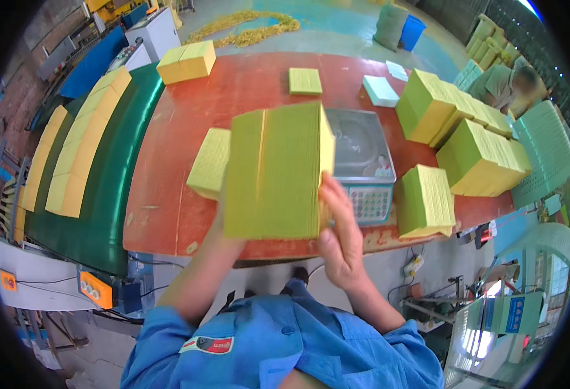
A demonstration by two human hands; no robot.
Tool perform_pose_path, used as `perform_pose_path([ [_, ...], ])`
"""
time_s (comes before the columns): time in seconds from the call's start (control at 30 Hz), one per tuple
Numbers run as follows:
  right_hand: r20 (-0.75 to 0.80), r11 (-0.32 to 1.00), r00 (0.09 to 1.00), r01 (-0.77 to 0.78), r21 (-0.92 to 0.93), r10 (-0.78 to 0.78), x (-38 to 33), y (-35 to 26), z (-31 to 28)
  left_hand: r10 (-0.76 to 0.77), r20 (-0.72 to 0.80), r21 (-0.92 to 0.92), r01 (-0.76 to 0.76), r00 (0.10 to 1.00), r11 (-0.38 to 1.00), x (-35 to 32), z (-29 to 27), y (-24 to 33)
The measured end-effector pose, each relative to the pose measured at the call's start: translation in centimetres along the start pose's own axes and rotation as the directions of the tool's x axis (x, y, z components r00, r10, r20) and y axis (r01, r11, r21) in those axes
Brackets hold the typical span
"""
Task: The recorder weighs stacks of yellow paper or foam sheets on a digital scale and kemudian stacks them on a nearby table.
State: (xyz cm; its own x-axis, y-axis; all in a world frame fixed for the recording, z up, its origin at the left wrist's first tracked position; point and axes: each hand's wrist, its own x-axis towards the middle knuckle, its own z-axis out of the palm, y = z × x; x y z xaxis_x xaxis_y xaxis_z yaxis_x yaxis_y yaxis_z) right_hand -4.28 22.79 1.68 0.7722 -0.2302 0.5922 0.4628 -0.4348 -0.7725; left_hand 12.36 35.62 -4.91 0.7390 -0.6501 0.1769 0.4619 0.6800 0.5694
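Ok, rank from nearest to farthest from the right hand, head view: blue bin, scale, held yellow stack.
1. Held yellow stack, touching the right hand
2. Scale, ahead on the red table
3. Blue bin, far ahead, beyond the table

We see little more than the edge of the left hand (221,228) at 8 o'clock, since the yellow stack (285,175) hides its fingers. That stack also covers part of the scale (361,146) toward 3 o'clock and of the yellow pile (208,162) toward 9 o'clock. The scale's keys (368,204) are too small for us to read. At 2 o'clock a co-worker's head (525,79) is blurred; at 6 o'clock the lower edge cuts off the blue jacket (278,347).
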Motion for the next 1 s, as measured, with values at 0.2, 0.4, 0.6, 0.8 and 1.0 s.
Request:
perform_pose_path([
  [0.2, -0.038, 0.827, 0.999, -0.003, -0.562, -0.021, 10.0, 6.1, -7.7, -0.091, 0.060, -0.189, 0.101, 0.994, 0.977, 13.8, 4.5, -9.5],
  [0.4, -0.025, 0.754, 1.000, -0.013, -0.656, -0.004, 12.6, 9.9, -9.4, -0.003, 0.022, -0.317, 0.010, 1.000, 0.948, 17.2, 1.8, -13.5],
  [0.6, 0.055, 0.720, 0.998, 0.034, -0.694, 0.005, 11.9, 12.0, -8.1, -0.103, -0.530, 0.003, 0.124, 0.842, 0.992, 8.4, 1.8, -6.9],
  [0.8, 0.139, 0.637, 0.987, 0.157, -0.755, -0.079, 11.2, 10.9, -5.4, 0.508, 0.092, 0.669, 0.325, 0.856, -0.668, 3.6, 0.1, 3.5],
  [1.0, 0.114, 0.655, 0.993, 0.104, -0.749, -0.027, 10.7, 8.2, -3.8, 0.327, -0.219, 0.520, 0.393, 0.919, -0.758, 1.2, -4.8, 3.9],
])
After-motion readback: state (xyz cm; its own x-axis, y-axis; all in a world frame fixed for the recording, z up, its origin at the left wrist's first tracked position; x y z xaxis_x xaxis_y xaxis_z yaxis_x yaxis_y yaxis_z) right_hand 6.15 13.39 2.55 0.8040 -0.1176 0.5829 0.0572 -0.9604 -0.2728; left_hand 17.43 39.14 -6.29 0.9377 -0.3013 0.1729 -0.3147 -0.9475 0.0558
